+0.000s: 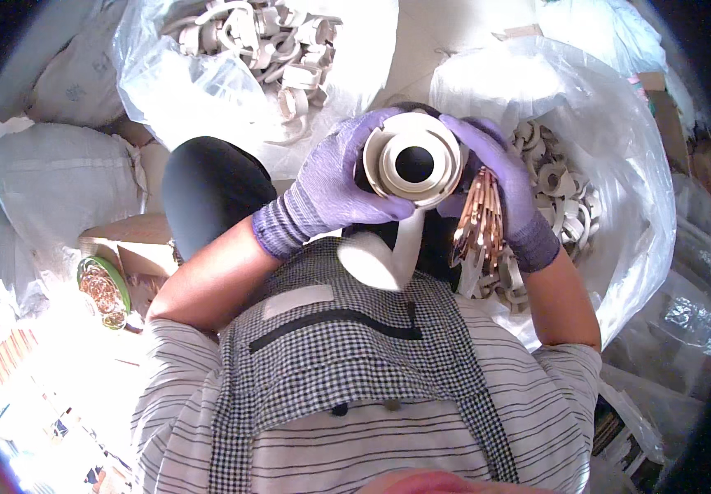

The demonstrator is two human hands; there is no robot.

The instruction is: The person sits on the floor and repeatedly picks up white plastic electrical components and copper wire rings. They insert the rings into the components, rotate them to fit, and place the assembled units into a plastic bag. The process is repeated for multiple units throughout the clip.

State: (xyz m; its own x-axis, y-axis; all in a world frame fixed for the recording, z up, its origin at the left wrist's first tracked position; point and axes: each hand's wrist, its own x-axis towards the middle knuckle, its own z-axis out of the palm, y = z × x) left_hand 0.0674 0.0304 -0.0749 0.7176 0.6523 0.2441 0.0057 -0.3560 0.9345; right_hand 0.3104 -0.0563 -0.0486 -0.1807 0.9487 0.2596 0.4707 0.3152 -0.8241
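Between my two hands, in front of my chest, is a cream round plastic part (388, 170) with stepped rings and a dark opening in its middle. A pale curved piece (406, 251) hangs below it; I cannot tell whether the two are joined. My left hand (331, 181), in a purple knitted glove, wraps the left side of the round part. My right hand (508, 177), gloved alike, grips its right side. That same hand also keeps a bundle of thin copper-coloured strips (481, 218) against the palm, their ends fanning downward.
A clear plastic bag (166, 90) of cream plastic parts (290, 53) stands at the far left. Another open bag (631, 189) with similar pieces (557, 177) is on the right. Left of my knee are a cardboard box (137, 243) and a green-rimmed round container (104, 292) of copper-coloured pieces.
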